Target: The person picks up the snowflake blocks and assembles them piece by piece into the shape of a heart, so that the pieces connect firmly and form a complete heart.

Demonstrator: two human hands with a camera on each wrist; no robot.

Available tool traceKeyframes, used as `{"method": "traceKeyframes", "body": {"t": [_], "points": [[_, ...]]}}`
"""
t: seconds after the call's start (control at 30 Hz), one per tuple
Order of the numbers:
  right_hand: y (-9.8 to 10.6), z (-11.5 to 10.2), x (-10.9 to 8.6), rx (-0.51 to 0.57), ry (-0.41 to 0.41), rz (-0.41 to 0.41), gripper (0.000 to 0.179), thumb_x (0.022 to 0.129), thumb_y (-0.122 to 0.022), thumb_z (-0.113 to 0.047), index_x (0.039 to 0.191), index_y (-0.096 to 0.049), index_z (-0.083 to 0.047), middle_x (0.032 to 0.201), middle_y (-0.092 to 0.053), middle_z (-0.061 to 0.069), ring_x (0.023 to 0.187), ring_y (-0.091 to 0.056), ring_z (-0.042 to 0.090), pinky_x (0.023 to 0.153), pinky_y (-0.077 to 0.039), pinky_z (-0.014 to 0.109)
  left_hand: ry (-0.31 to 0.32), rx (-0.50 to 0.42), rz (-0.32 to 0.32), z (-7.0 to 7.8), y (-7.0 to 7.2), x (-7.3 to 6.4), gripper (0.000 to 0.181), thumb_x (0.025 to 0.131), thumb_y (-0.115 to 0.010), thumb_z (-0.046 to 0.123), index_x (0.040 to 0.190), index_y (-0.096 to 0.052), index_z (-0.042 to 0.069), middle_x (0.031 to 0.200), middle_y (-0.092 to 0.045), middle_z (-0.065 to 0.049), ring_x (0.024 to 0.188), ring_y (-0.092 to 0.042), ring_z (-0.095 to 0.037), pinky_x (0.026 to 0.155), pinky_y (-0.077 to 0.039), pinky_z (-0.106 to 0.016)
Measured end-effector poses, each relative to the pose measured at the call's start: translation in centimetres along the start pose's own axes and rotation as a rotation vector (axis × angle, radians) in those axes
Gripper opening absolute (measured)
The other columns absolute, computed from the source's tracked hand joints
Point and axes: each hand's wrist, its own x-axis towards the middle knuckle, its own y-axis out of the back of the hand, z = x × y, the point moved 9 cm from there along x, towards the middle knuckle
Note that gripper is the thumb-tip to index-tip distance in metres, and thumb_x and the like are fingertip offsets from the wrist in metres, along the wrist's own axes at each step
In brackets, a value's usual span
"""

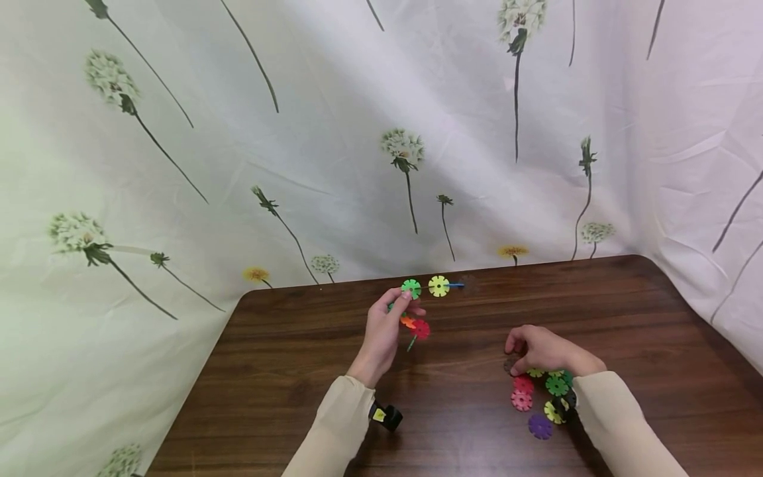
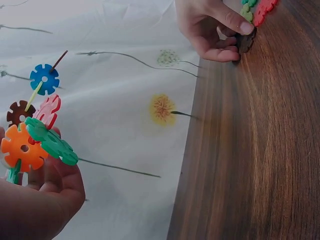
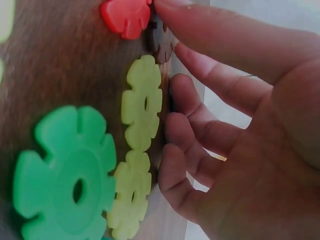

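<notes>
My left hand (image 1: 381, 334) grips a joined chain of notched plastic discs, raised above the table. In the head view a green disc (image 1: 410, 286), a yellow disc (image 1: 439, 286) and an edge-on blue disc (image 1: 456, 285) stretch to the right, with an orange disc (image 1: 408, 321) and a red disc (image 1: 420, 329) lower down. The left wrist view shows a blue disc (image 2: 44, 79) at the chain's far end. My right hand (image 1: 551, 350) pinches a brown disc (image 3: 162, 42) between thumb and index finger, beside the loose discs.
Loose discs lie by the right hand: a purple disc (image 1: 540, 426), a pink disc (image 1: 521, 400), a green disc (image 1: 557, 385), yellow discs and others partly under the right forearm. A dark wooden table (image 1: 286, 384) meets a floral cloth (image 1: 334, 165) behind. A black wrist camera (image 1: 387, 417) sits by the left sleeve.
</notes>
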Motion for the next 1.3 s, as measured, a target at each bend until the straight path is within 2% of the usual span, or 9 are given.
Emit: {"method": "traceKeyframes", "body": {"t": [0.27,0.6,0.97,1.13,1.3], "points": [[0.1,-0.3,0.1,-0.026,-0.020,0.026,0.024,0.075,-0.081,-0.015,0.087,-0.061,-0.008,0.079,-0.058,0.000,0.072,-0.050,0.013,0.060,-0.044,0.026,0.007,-0.020,0.007,-0.1,0.1,0.0,0.030,0.099,-0.054,0.028,0.115,-0.059,0.003,0.095,-0.064,-0.001,0.084,-0.068,-0.015,0.087,-0.054,-0.030],[-0.1,-0.5,0.1,-0.032,-0.053,0.021,0.025,0.077,-0.080,-0.014,0.087,-0.058,-0.008,0.078,-0.057,0.001,0.070,-0.049,0.014,0.060,-0.042,0.027,0.008,-0.026,0.000,-0.3,0.0,0.1,0.031,0.099,-0.054,0.030,0.113,-0.059,0.003,0.096,-0.064,-0.001,0.085,-0.068,-0.014,0.086,-0.054,-0.032],[-0.2,-1.0,0.1,-0.013,-0.042,0.030,0.026,0.077,-0.078,-0.008,0.088,-0.054,-0.009,0.075,-0.055,0.000,0.067,-0.048,0.014,0.057,-0.041,0.026,0.007,-0.034,-0.001,-0.2,-0.1,0.0,0.030,0.099,-0.054,0.029,0.113,-0.059,0.003,0.096,-0.064,-0.001,0.085,-0.068,-0.015,0.084,-0.055,-0.032],[-0.2,-1.6,0.1,-0.028,0.001,0.040,0.025,0.078,-0.076,-0.004,0.088,-0.054,-0.009,0.075,-0.055,-0.001,0.066,-0.049,0.012,0.057,-0.041,0.025,0.006,-0.032,0.000,-0.1,0.0,-0.1,0.030,0.099,-0.055,0.029,0.113,-0.059,0.003,0.095,-0.064,-0.001,0.085,-0.068,-0.015,0.084,-0.054,-0.032],[0.2,-2.3,0.2,-0.037,0.073,0.072,0.018,0.083,-0.068,-0.001,0.090,-0.054,-0.011,0.079,-0.056,-0.001,0.068,-0.049,0.011,0.058,-0.043,0.024,0.005,-0.022,-0.002,-0.1,0.0,0.0,0.031,0.099,-0.055,0.030,0.114,-0.059,0.003,0.096,-0.064,-0.002,0.085,-0.067,-0.015,0.086,-0.054,-0.033]]}}
